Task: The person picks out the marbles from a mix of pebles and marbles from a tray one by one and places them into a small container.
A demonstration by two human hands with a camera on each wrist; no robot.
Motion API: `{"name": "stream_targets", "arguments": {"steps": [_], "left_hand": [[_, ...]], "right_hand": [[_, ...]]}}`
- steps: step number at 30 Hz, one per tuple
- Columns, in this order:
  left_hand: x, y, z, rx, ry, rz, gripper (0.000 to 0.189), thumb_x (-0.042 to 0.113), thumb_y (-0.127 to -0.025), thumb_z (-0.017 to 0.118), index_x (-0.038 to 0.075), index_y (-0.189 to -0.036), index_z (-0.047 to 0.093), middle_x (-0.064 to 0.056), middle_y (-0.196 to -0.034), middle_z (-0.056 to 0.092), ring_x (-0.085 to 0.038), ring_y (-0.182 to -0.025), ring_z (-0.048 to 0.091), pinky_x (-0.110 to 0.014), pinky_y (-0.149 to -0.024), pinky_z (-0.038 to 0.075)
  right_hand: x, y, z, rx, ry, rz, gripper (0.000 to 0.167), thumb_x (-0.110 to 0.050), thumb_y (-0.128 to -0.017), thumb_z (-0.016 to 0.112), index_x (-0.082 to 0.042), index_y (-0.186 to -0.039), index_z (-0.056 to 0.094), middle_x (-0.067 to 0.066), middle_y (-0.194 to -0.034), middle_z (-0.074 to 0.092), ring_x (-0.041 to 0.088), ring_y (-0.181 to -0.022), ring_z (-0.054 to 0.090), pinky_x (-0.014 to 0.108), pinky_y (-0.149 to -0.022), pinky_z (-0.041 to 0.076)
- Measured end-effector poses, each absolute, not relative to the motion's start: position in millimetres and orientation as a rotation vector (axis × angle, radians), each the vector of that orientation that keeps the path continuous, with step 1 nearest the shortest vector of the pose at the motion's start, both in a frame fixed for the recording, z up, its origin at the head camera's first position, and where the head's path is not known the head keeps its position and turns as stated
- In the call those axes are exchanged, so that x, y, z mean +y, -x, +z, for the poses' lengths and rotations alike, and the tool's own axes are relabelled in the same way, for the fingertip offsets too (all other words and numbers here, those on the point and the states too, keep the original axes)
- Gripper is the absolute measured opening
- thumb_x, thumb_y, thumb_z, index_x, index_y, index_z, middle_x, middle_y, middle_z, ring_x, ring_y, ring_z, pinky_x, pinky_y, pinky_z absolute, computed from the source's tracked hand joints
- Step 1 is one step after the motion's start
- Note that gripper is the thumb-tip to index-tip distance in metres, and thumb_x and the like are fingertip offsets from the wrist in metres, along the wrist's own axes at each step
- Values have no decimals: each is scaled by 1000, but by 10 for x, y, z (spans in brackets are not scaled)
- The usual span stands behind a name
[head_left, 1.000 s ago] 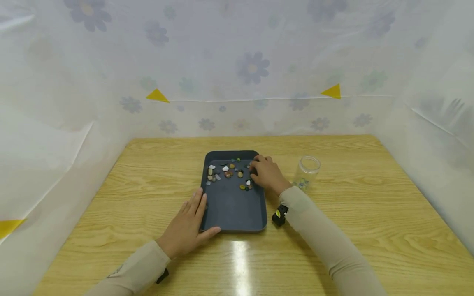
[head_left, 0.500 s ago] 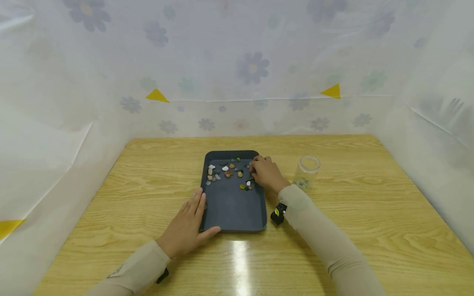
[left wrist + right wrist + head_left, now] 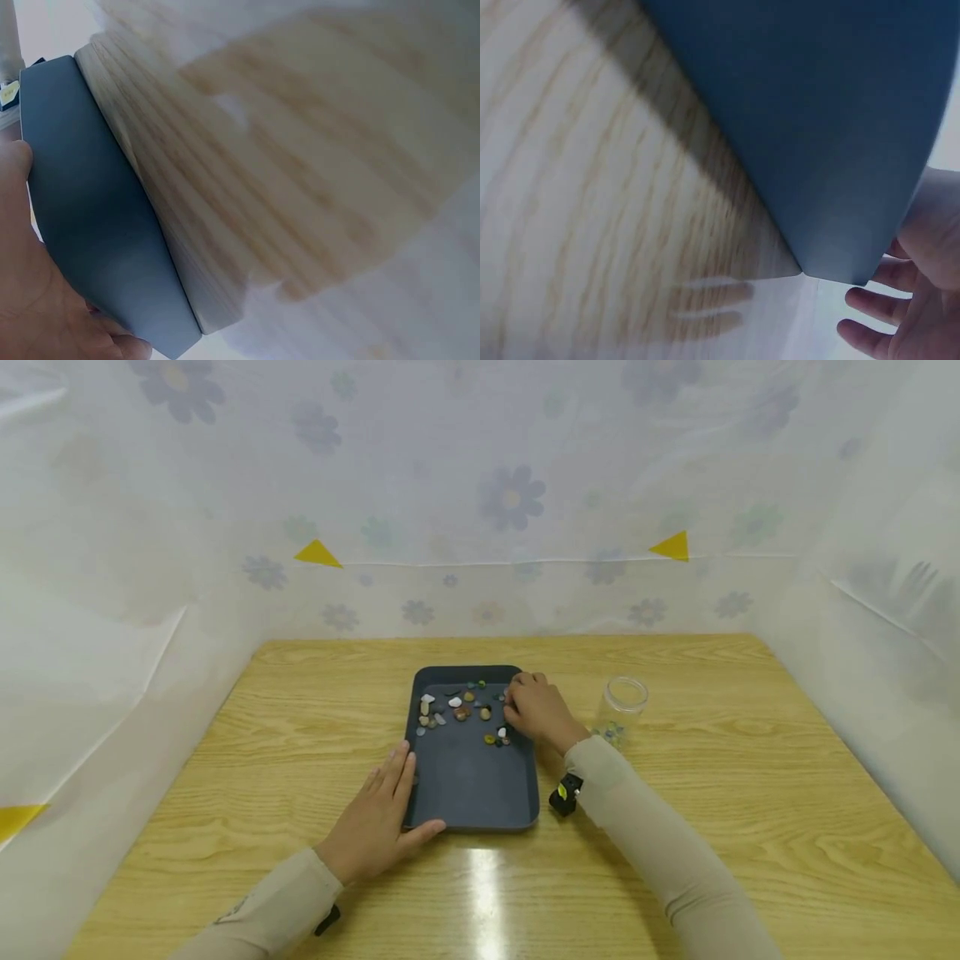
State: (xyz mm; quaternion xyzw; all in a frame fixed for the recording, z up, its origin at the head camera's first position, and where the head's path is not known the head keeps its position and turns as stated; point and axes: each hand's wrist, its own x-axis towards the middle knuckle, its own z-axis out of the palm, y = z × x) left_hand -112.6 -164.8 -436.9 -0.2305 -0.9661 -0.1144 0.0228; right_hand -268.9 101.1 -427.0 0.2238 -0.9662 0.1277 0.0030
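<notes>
A dark grey tray (image 3: 472, 785) lies on the table, with several small stones (image 3: 461, 713) scattered over its far half. My left hand (image 3: 372, 828) rests along the tray's near left edge, fingers straight and thumb at the front rim. Over the tray's right wall reaches my right hand (image 3: 542, 710), its fingers bent down among the stones by that side. Its fingertips are hidden in the head view, so any stone between them cannot be made out. In the right wrist view the tray's side (image 3: 832, 150) covers part of the right hand (image 3: 930, 300).
Right of the tray stands a clear open jar (image 3: 626, 695) with several glassy pieces (image 3: 613, 732) at its bottom. The wooden table (image 3: 712, 760) is bounded by pale flowered sheeting (image 3: 450, 485) at the back and sides.
The right hand's fingers shift slightly among the stones. A dark stone seen beneath its thumb half a second ago is no longer visible there. My left hand stays in place.
</notes>
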Motion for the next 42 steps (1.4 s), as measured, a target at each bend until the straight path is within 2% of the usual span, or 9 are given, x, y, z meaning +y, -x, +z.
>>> {"name": "stream_targets", "arguments": {"steps": [9,17,31,42], "left_hand": [[-1656,1125,-4376,-2998,707,-353,98,69,-90,41,-6,-149,21,-22,-157,10,-35,-143,16,-53,-112,24],[-1659,1145,-4384,-2982,714,-341,97,69,-90,42,-7,-149,21,-22,-157,11,-36,-143,16,-53,-112,25],[-1658,1159,-4376,-2971,721,-337,96,67,-90,44,-8,-148,23,-24,-156,13,-37,-142,18,-53,-111,26],[-1665,1148,-4371,-2979,731,-371,97,66,-91,45,-8,-148,20,-24,-156,12,-37,-143,16,-53,-112,23]], "right_hand": [[1069,2616,-4092,-2872,-749,618,15,-19,-96,55,-7,-99,64,12,-111,59,38,-119,45,51,-93,42],[1241,2512,-3754,-2820,-729,663,17,-25,-96,56,-10,-97,64,17,-136,51,38,-129,38,53,-104,35],[1880,2269,-3415,-2664,-704,697,15,-17,-95,58,-4,-94,65,20,-129,55,43,-125,41,58,-102,33],[2407,2208,-3500,-2778,-551,751,15,-17,-95,58,-2,-96,63,23,-130,53,44,-124,40,60,-102,31]]}}
